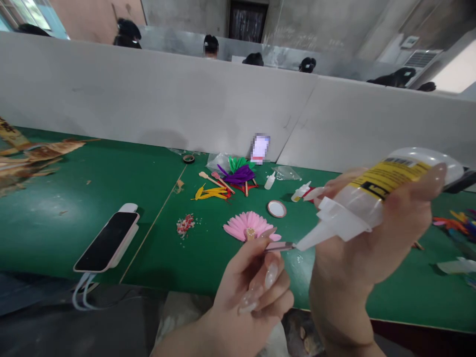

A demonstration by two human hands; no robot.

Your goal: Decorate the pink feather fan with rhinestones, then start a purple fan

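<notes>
My left hand (pixel 256 287) pinches a small, thin, flat piece (pixel 278 246) with a dark edge, pointing right. My right hand (pixel 372 233) is wrapped round a large clear glue bottle (pixel 394 178) with a yellow label, tilted down to the left. The white nozzle (pixel 312 235) of the bottle meets or nearly meets the tip of the piece. Just beyond my left hand, a pink feather fan (pixel 249 225) with a light decorated centre lies on the green table (pixel 167 267); my fingers hide its lower part.
Purple feathers (pixel 240 174), yellow feathers (pixel 211 193), wooden sticks, small bottles (pixel 270 181) and a round lid (pixel 277 208) lie beyond my hands. A phone (pixel 107 242) with cables is at left. Behind stands a white partition (pixel 148 99), with people's heads above it.
</notes>
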